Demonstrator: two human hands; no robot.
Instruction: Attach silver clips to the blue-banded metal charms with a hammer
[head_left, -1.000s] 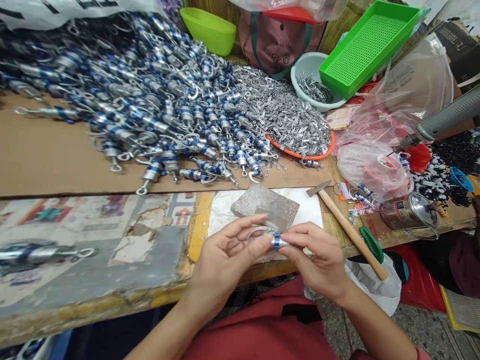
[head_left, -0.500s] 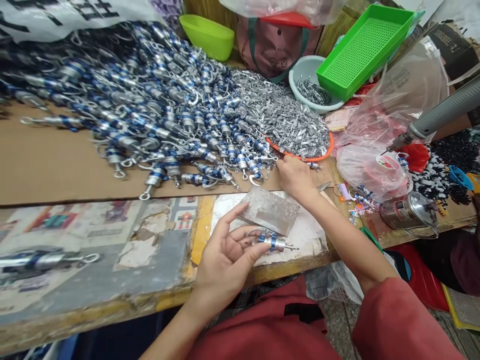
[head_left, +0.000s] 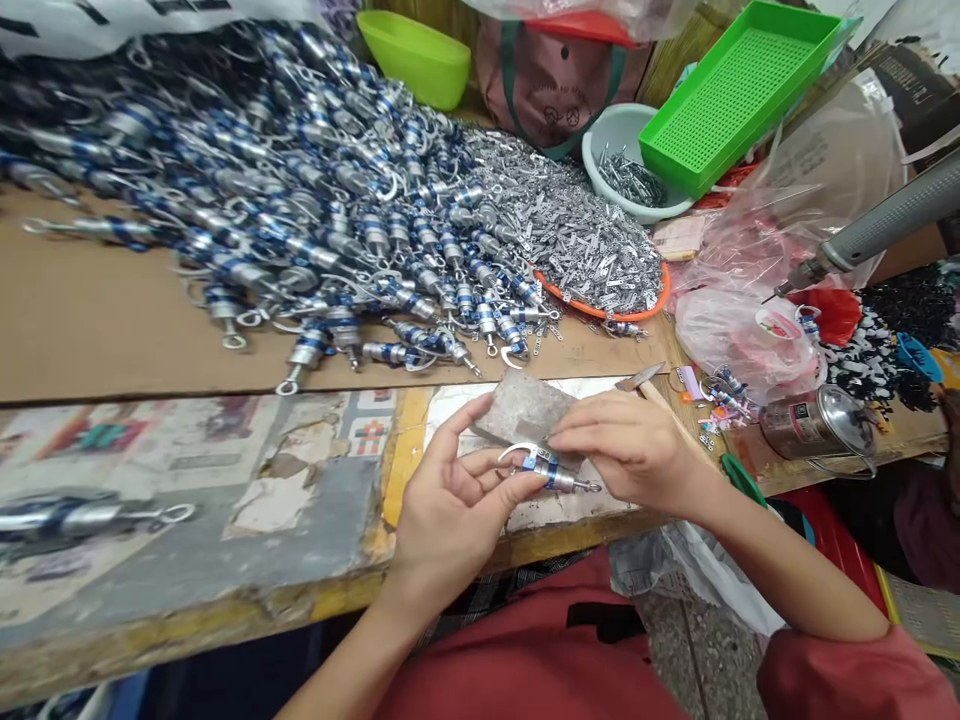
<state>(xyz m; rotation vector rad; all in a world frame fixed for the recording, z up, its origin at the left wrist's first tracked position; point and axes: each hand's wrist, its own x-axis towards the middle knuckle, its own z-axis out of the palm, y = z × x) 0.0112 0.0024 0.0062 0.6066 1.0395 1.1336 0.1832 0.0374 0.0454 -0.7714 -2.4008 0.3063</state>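
Quantities are: one left hand [head_left: 450, 500], one right hand [head_left: 637, 450], one metal fitting [head_left: 553, 472], one stone block [head_left: 521, 402], one green tray [head_left: 739, 95], one lidded container [head_left: 802, 425].

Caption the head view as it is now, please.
Left hand holds a blue-and-silver fitting above the workbench, right hand close beside it.

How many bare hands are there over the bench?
2: the left hand grips a blue-and-silver piece near the stone block; the right hand is close beside that piece. I see no others.

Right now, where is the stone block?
In the head view, the stone block sits on the white sheet at the bench's front edge, just behind the two hands.
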